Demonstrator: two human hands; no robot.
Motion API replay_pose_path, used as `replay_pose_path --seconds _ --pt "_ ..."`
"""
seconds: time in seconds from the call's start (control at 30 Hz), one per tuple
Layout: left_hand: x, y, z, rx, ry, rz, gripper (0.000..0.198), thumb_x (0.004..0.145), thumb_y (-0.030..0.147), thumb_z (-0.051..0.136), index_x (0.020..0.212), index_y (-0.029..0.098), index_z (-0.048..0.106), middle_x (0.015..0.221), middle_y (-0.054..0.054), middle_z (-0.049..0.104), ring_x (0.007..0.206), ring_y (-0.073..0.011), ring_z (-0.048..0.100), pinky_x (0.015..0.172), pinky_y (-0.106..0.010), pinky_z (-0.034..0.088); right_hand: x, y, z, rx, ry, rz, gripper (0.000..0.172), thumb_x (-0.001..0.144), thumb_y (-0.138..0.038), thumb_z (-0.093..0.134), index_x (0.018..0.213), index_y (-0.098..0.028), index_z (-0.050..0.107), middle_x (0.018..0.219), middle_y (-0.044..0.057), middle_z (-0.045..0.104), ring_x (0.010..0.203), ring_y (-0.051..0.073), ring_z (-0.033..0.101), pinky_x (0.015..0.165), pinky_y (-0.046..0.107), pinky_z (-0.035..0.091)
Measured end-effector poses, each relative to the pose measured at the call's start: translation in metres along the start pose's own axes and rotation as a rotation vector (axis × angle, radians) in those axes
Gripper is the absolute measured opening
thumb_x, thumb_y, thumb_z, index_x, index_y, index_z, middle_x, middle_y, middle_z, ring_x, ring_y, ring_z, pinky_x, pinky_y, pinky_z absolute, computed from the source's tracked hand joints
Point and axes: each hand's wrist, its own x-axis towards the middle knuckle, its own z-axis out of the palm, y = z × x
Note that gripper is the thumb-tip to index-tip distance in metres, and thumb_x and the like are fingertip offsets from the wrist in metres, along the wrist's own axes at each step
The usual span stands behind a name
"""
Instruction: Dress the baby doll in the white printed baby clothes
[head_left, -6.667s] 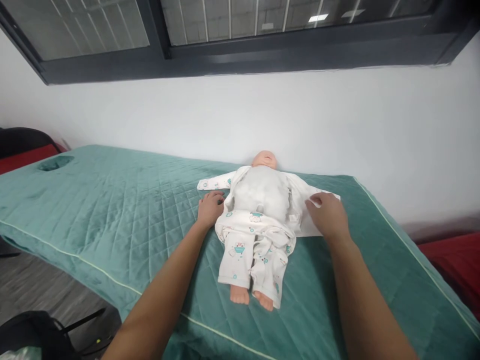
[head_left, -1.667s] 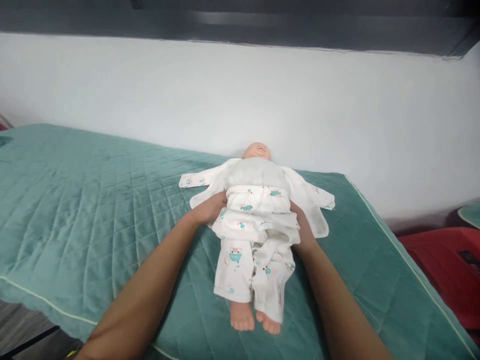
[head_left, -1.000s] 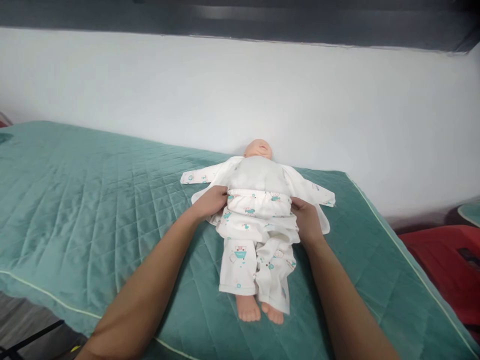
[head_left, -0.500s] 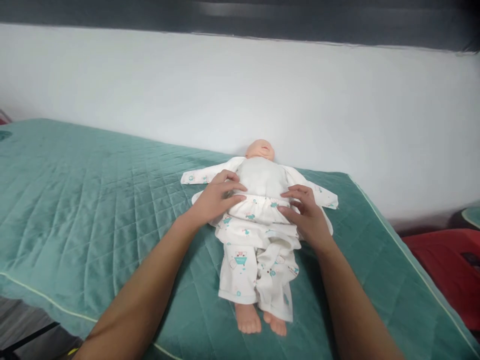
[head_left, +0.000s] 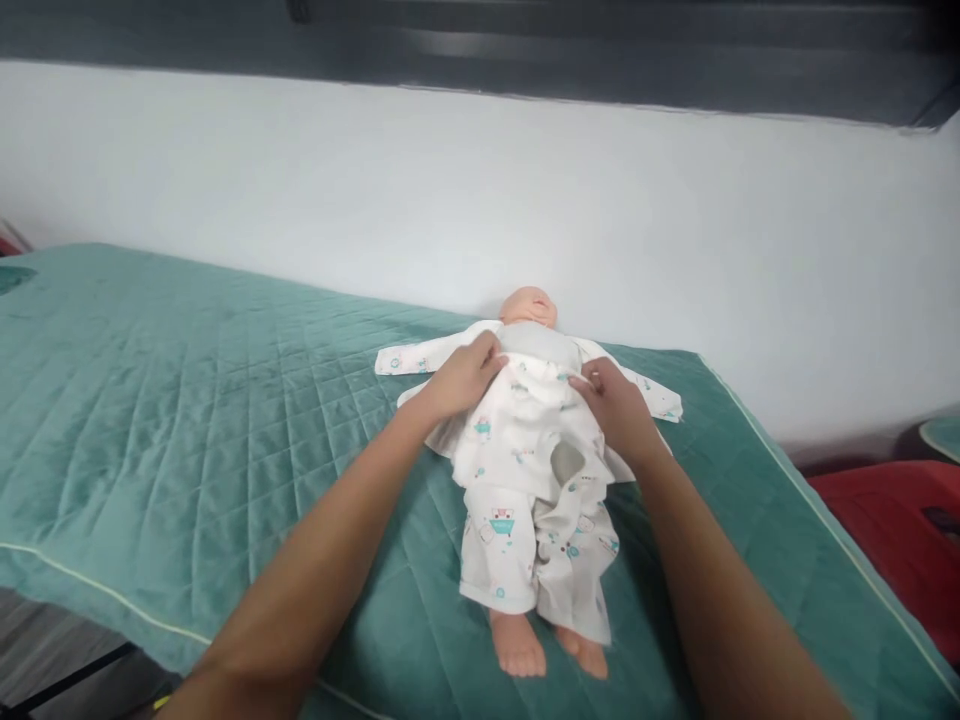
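Observation:
A baby doll [head_left: 529, 305] lies on its back on a green quilted bed [head_left: 187, 400], head toward the wall, bare feet toward me. It wears white printed trousers [head_left: 525, 540] and an open white printed shirt [head_left: 525, 420]. My left hand [head_left: 461, 378] pinches the shirt's left flap and holds it over the doll's chest. My right hand [head_left: 615, 405] grips the right flap at the doll's side. The grey torso shows near the neck and through a small gap at the belly.
The white wall runs right behind the doll's head, with a dark window frame [head_left: 525, 50] above. A red seat [head_left: 892, 530] stands past the bed's right edge. The bed's front edge [head_left: 90, 590] drops to the floor at the lower left.
My hands left the trouser waistband, took hold of the shirt flaps and drew them across the doll's torso. The grey belly is now mostly covered.

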Motion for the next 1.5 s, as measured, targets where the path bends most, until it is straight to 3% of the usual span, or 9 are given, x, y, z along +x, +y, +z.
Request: replay_pose_path --seconds 0.2,0.33,0.5,0.63,0.73,0.9,1.07,1.27,1.5 --pt "0.025 -0.030 0.004 -0.589 -0.108 -0.230 0.026 0.083 0.041 0.059 0.080 0.019 0.046 0.071 0.004 0.042 0.063 -0.0104 0.037 0.060 -0.023 0.032 0.018 0.017 0.014 0.630 -0.053 0.354 0.037 0.071 -0.054 0.069 0.078 -0.024 0.048 0.060 -0.005 0.052 0.051 0.014 0.046 0.051 0.028 0.039" --pt "0.015 -0.041 -0.010 -0.702 -0.163 -0.279 0.030 0.077 0.043 0.066 0.084 0.018 0.051 0.071 0.004 0.044 0.060 -0.0088 0.038 0.056 -0.021 0.029 0.011 0.025 0.010 0.677 0.029 0.434 0.041 0.066 -0.054 0.075 0.074 -0.023 0.051 0.062 -0.003 0.055 0.055 0.014 0.049 0.052 0.028 0.042" --pt "0.005 -0.044 -0.028 -0.510 -0.301 -0.295 0.021 0.078 0.035 0.063 0.090 0.018 0.059 0.074 0.002 0.054 0.060 -0.0092 0.043 0.056 -0.022 0.033 0.010 0.023 -0.005 0.419 -0.166 0.384 0.037 0.071 -0.054 0.073 0.073 -0.021 0.058 0.060 -0.004 0.057 0.053 0.012 0.048 0.049 0.024 0.038" --pt "0.003 -0.041 -0.033 -0.443 -0.462 -0.279 0.019 0.071 0.020 0.059 0.090 0.018 0.059 0.081 0.000 0.062 0.069 -0.0120 0.054 0.063 -0.023 0.041 0.009 0.020 -0.017 0.393 -0.352 0.343 0.026 0.073 -0.045 0.070 0.079 -0.021 0.061 0.070 0.000 0.066 0.060 0.015 0.056 0.055 0.027 0.044" --pt "0.006 -0.039 -0.028 -0.338 -0.437 -0.356 0.017 0.063 0.012 0.055 0.079 0.019 0.054 0.074 0.001 0.058 0.065 -0.0139 0.056 0.059 -0.025 0.044 0.009 0.021 -0.019 0.296 -0.395 0.295 0.012 0.073 -0.030 0.063 0.081 -0.021 0.061 0.072 0.000 0.068 0.061 0.016 0.057 0.055 0.027 0.044" --pt "0.011 -0.035 -0.009 -0.005 -0.203 -0.455 0.017 0.064 0.008 0.049 0.076 0.020 0.051 0.074 -0.003 0.060 0.058 -0.0181 0.058 0.057 -0.029 0.043 0.011 0.033 -0.007 0.086 -0.279 0.190 0.018 0.064 -0.016 0.055 0.079 -0.023 0.062 0.069 -0.001 0.067 0.063 0.017 0.058 0.054 0.026 0.042" --pt "0.011 -0.031 -0.002 0.317 -0.147 -0.307 0.011 0.067 0.009 0.050 0.068 0.019 0.053 0.077 -0.010 0.065 0.077 -0.0246 0.061 0.072 -0.033 0.042 0.008 0.038 0.005 -0.112 -0.014 0.078 0.021 0.063 -0.012 0.051 0.073 -0.026 0.065 0.062 0.002 0.066 0.058 0.018 0.054 0.053 0.028 0.037" --pt "0.006 -0.024 -0.011 -0.147 -0.225 -0.261 0.018 0.061 0.013 0.057 0.076 0.018 0.066 0.090 -0.009 0.073 0.088 -0.0276 0.063 0.076 -0.033 0.047 0.005 0.018 0.005 -0.062 -0.140 0.072 0.021 0.071 -0.019 0.053 0.087 -0.024 0.065 0.079 0.003 0.071 0.072 0.021 0.060 0.065 0.031 0.044" --pt "0.005 -0.028 -0.006 -0.818 -0.306 -0.477 0.040 0.058 0.007 0.056 0.094 0.016 0.072 0.093 -0.007 0.073 0.089 -0.0207 0.066 0.074 -0.030 0.053 0.000 -0.002 0.001 0.300 -0.118 0.060 0.021 0.072 -0.027 0.064 0.092 -0.021 0.066 0.092 0.003 0.072 0.090 0.025 0.063 0.080 0.035 0.049"
